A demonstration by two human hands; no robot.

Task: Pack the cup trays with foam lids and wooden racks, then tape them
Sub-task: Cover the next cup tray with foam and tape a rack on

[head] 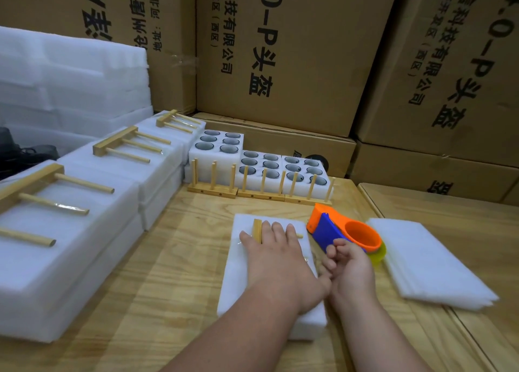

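Large brown cardboard cartons [295, 57] printed with black Chinese characters stand stacked along the far side and right — a wall of them. The light plywood tabletop [174, 259] shows its grain. A dark, blurred object [25, 152] sits far left.

White foam trays [70, 231] at left carry pale wooden racks [126, 144]; centre right, an orange-and-blue tape dispenser [341, 231]; brown cartons [309, 48] bear black print.
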